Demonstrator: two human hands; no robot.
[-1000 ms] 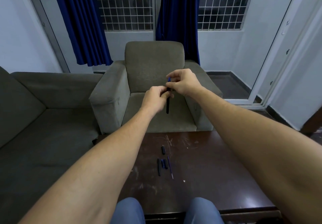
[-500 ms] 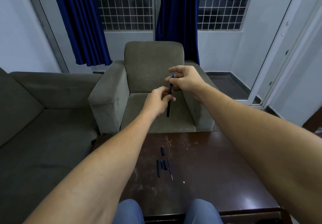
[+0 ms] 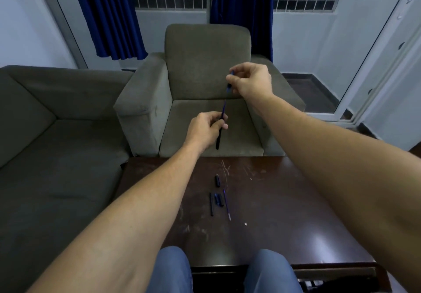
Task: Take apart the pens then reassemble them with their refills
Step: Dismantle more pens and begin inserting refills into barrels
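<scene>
Left hand (image 3: 206, 128) grips the slim black plastic pen barrel (image 3: 218, 141). Right hand (image 3: 249, 81) pinches the upper end of the thin blue refill (image 3: 224, 109), which is half out of the barrel. Both share a near-upright axis beyond the far edge of the tabletop (image 3: 296, 201).

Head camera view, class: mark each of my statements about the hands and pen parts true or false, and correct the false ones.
1. The left hand grips the black barrel. True.
2. The right hand lies flat on the table. False: it is raised above the table and pinches the blue end piece.
3. A thin blue refill runs between the two hands. True.
4. No pen parts lie on the table. False: several loose pen parts lie near its middle, among them a second refill.
</scene>
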